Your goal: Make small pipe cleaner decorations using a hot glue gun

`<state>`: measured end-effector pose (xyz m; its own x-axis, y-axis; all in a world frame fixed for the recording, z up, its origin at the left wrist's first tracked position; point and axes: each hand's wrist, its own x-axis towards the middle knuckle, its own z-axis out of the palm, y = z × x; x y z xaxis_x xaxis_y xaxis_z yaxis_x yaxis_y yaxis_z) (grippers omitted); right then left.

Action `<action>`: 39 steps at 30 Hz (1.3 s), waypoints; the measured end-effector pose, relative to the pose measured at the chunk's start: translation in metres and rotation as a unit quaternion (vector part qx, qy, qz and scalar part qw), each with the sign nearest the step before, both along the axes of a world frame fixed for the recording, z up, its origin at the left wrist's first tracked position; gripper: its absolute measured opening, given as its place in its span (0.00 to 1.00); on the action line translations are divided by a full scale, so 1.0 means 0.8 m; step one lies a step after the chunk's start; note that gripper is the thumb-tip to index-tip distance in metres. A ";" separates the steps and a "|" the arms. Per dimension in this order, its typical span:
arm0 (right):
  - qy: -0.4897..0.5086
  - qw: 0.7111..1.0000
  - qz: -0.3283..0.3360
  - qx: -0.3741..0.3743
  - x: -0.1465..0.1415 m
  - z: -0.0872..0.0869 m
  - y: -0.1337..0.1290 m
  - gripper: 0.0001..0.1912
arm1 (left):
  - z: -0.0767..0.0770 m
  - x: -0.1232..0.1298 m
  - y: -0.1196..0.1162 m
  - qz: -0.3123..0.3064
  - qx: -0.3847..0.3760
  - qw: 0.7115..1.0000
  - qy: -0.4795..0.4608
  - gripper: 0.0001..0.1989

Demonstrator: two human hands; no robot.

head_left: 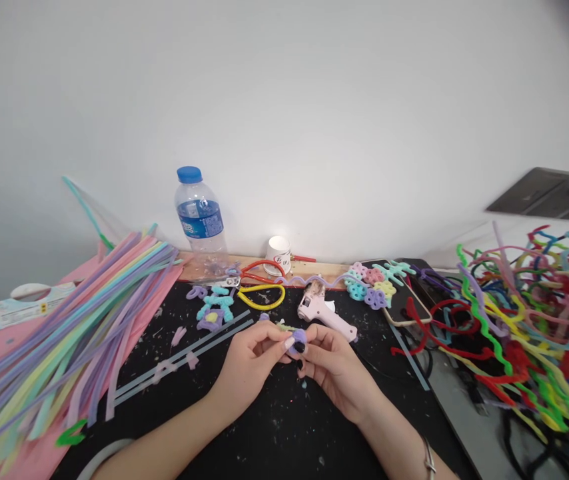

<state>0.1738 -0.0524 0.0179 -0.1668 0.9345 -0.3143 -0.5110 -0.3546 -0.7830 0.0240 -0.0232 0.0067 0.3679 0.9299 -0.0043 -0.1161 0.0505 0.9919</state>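
Note:
Both hands meet over the black mat and pinch one small purple pipe-cleaner piece (297,341) between their fingertips. My left hand (259,353) grips it from the left with thumb and forefinger. From the right, my right hand (337,367) closes on the same piece, with dark nails showing. A bit of pale green sticks out above the fingers. Just beyond the hands lie a light pink glue gun (324,311) and scissors with red and yellow handles (263,297). A turquoise and purple pipe-cleaner figure (214,309) rests left of them.
Straight pastel pipe cleaners (64,340) are heaped at left, and a tangle of bright ones (529,333) at right. A plastic bottle (200,217) and a paper cup (278,253) stand by the wall. Glue sticks (184,357), pipe-cleaner flowers (372,285) and a phone (407,303) lie around the mat (284,440).

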 end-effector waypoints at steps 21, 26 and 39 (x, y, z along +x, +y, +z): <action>-0.251 0.954 0.038 0.159 0.012 0.004 0.002 0.06 | -0.004 -0.006 0.002 -0.009 0.192 0.977 0.087 0.08; -0.315 0.931 0.068 0.169 0.017 0.006 0.000 0.03 | -0.002 -0.007 0.005 -0.015 0.217 0.969 0.120 0.08; -0.366 0.910 -0.002 0.195 -0.001 -0.004 -0.008 0.06 | -0.003 -0.011 0.002 0.001 0.294 0.943 0.159 0.10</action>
